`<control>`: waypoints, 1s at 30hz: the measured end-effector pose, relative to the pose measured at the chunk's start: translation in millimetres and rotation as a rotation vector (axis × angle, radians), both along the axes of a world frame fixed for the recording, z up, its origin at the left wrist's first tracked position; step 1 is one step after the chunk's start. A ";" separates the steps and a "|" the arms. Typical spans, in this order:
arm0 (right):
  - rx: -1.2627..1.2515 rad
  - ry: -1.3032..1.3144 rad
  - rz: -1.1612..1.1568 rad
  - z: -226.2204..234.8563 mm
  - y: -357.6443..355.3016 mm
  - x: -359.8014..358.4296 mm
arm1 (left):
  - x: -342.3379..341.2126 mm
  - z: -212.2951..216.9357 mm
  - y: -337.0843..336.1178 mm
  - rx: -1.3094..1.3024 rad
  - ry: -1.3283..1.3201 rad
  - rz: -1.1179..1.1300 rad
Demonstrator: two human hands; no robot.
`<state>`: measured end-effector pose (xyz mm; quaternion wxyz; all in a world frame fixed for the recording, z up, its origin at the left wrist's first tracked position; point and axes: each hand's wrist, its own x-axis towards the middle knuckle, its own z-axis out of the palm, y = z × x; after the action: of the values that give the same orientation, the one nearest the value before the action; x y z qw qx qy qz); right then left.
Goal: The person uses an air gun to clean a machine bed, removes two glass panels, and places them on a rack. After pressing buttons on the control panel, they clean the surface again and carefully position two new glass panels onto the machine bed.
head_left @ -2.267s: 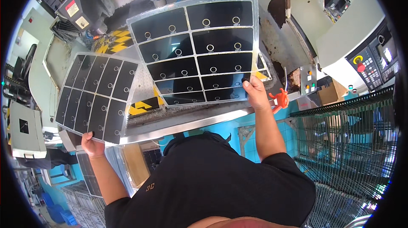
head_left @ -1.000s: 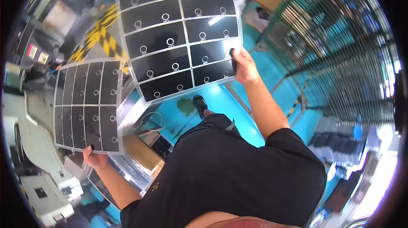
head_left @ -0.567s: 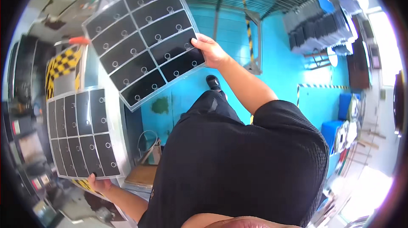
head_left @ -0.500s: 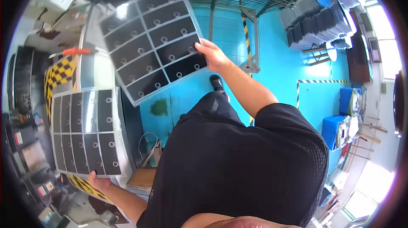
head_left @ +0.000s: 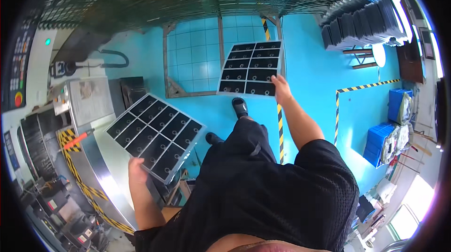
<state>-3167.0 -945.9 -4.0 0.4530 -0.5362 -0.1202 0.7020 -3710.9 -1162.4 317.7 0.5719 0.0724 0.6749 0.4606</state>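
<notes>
In my left hand (head_left: 137, 171) I grip the near-left edge of a clear-edged sheet (head_left: 159, 125) printed with rows of black panels, each bearing a small ring. It is held tilted, beside the metal machine table (head_left: 111, 170). A similar black-panelled sheet (head_left: 250, 68) is out in front of me, its right edge pinched by my right hand (head_left: 282, 89). That one hangs over the blue floor, near the wire rack (head_left: 202, 0). The two sheets are apart. Fingers under both sheets are hidden.
An orange-handled tool (head_left: 76, 140) lies by the machine at left, near a control panel (head_left: 18, 78) with a red button. Stacked dark sheets (head_left: 364, 25) stand far right, with a stool (head_left: 378, 55) below. Blue crates (head_left: 379, 143) sit at right.
The right-hand sheet has moved away from me and to the right, toward the rack. The left-hand sheet has come off the machine side, moving right and turning. My view has swung toward the rack.
</notes>
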 end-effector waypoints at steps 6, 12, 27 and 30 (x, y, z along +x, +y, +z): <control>-0.443 -0.817 0.157 -38.5 133.0 80.6 | 45.9 -26.9 54.9 -0.042 -0.046 -0.025; -0.317 -0.156 0.746 -129.2 23.9 18.2 | 63.8 -65.7 147.1 -0.082 -0.109 -0.110; -0.063 0.478 0.364 -4.8 119.1 -90.4 | 72.4 -118.9 232.9 -0.320 0.329 -0.547; -0.164 -0.047 0.377 -51.6 181.1 -86.2 | 66.5 -122.2 195.4 -0.362 0.321 -0.684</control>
<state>-3253.2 -764.8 -55.5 0.2658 -0.5556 -0.1715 0.7689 -3644.4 -967.1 195.5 0.5831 0.2615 0.7626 0.1008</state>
